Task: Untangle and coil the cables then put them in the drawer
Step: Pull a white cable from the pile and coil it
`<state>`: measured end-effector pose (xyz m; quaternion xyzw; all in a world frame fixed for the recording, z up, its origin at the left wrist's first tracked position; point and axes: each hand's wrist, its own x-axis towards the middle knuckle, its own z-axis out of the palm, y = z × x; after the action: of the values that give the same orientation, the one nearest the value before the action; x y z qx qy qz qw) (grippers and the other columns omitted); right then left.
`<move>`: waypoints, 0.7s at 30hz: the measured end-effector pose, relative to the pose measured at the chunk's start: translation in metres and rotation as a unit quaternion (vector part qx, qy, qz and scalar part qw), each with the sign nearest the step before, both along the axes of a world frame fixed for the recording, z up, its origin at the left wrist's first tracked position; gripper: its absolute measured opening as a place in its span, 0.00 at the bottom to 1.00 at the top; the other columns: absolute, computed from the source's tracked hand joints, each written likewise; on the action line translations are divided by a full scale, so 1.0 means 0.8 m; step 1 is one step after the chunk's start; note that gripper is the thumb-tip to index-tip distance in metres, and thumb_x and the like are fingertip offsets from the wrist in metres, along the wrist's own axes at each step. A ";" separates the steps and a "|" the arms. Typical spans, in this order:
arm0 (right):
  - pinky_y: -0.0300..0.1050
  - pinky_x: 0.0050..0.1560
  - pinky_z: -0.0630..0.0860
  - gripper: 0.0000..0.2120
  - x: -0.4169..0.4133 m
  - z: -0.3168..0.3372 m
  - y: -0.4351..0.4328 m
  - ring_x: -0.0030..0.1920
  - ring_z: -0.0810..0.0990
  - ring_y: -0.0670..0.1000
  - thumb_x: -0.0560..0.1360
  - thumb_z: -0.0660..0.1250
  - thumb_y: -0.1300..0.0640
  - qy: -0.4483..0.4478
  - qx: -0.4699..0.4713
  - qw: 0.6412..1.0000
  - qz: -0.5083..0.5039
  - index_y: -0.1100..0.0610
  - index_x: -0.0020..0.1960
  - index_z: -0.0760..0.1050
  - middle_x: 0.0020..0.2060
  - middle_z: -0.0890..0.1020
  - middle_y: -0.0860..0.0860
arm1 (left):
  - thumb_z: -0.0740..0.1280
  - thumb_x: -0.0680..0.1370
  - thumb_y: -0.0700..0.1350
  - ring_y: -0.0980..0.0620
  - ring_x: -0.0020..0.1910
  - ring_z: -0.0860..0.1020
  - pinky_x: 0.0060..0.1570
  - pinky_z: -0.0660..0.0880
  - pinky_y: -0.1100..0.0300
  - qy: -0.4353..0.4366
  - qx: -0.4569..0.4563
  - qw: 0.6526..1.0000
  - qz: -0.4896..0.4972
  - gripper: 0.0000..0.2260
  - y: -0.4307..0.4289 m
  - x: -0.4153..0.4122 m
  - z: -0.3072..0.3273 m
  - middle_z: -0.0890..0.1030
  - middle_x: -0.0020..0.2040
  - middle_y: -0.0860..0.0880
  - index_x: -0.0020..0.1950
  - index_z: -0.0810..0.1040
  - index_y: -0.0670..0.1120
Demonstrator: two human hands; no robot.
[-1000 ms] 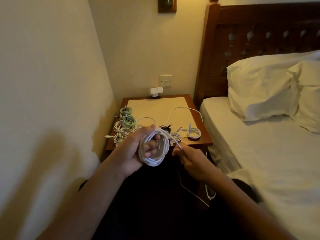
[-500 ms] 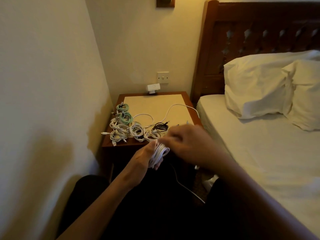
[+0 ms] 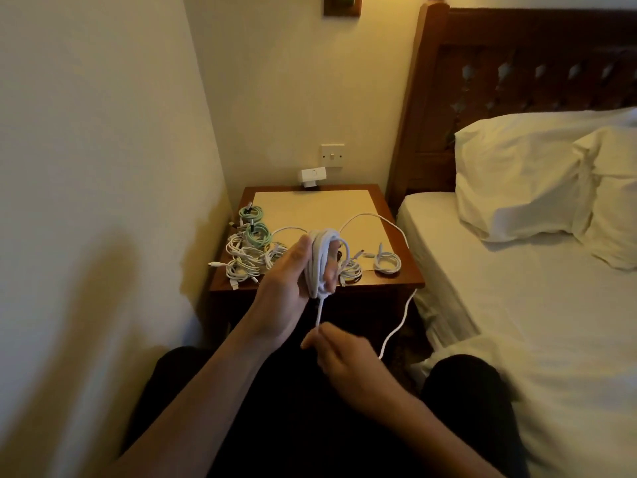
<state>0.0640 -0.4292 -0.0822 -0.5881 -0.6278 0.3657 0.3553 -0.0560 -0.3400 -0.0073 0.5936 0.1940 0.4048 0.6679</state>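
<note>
Left hand (image 3: 289, 281): curled round the white cable coil (image 3: 322, 260), thumb on the near side, fingertips seen through the middle of the loops.
White cable coil: held upright in the air, in front of the front edge of the bedside table (image 3: 396, 281).
Right hand (image 3: 341, 353): held just below the left, thumb and fingers pinched on the strand (image 3: 319, 315).
Strand: drawn taut and straight from the bottom of the coil down into the pinch.
Loose white cable (image 3: 396, 336): hung over the table's front right edge – an arc of it is laid across the light inset top (image 3: 310, 208).
Small white coil (image 3: 387, 263): laid flat near the table's front right corner, apart from the rest.
Green coils (image 3: 253, 222): 2, set one behind the other at the table's left side.
White coils (image 3: 241, 260): heaped in front of the green ones, plugs sticking out towards the wall.
Adapter (image 3: 312, 175): white, plugged in above the table's back edge; a round mark on its face is too small to be read.
Wall switch (image 3: 332, 155): 1 rocker, fixed just above the adapter.
Bed (image 3: 517, 305): set right of the table – white sheet, 2 pillows (image 3: 517, 174) against the carved wooden headboard (image 3: 517, 63).
</note>
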 end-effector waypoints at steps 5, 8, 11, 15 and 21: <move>0.48 0.44 0.78 0.10 -0.004 0.080 -0.015 0.42 0.79 0.48 0.85 0.58 0.46 -0.212 -0.026 0.975 0.052 0.49 0.52 0.74 0.43 0.80 0.48 | 0.50 0.86 0.58 0.48 0.41 0.76 0.47 0.73 0.55 0.201 0.093 0.975 0.018 0.23 0.010 0.010 -0.013 0.79 0.42 0.45 0.57 0.76 0.41; 0.42 0.43 0.74 0.11 0.043 0.133 -0.001 0.42 0.79 0.44 0.83 0.64 0.44 -0.284 0.022 0.958 0.039 0.49 0.53 0.81 0.42 0.82 0.45 | 0.51 0.83 0.64 0.49 0.40 0.79 0.47 0.73 0.55 0.266 0.079 0.960 -0.049 0.30 0.007 0.000 -0.025 0.81 0.41 0.45 0.47 0.79 0.40; 0.39 0.42 0.74 0.07 0.089 0.157 0.020 0.43 0.80 0.41 0.78 0.71 0.46 -0.243 0.020 0.968 0.058 0.48 0.50 0.84 0.41 0.84 0.43 | 0.50 0.81 0.69 0.49 0.34 0.74 0.39 0.71 0.59 0.318 0.090 0.938 -0.106 0.35 0.005 -0.011 -0.022 0.77 0.36 0.43 0.46 0.79 0.39; 0.53 0.46 0.80 0.14 0.138 0.154 0.048 0.45 0.83 0.49 0.74 0.69 0.38 -0.175 0.053 0.982 0.037 0.46 0.49 0.85 0.42 0.86 0.47 | 0.62 0.80 0.62 0.50 0.34 0.74 0.34 0.69 0.61 0.315 0.130 0.936 -0.092 0.22 0.016 -0.031 0.006 0.79 0.38 0.42 0.50 0.84 0.46; 0.55 0.40 0.74 0.11 0.246 0.124 0.071 0.36 0.79 0.44 0.77 0.67 0.43 -0.160 0.067 0.982 -0.080 0.42 0.39 0.83 0.31 0.83 0.42 | 0.66 0.80 0.52 0.53 0.24 0.62 0.27 0.56 0.61 0.212 0.080 0.973 0.049 0.17 0.043 -0.084 0.026 0.68 0.25 0.52 0.33 0.81 0.49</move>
<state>0.2607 -0.3727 0.0171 -0.6619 -0.6507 0.1946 0.3173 -0.1234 -0.3058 0.0133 0.7070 0.3268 0.3163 0.5415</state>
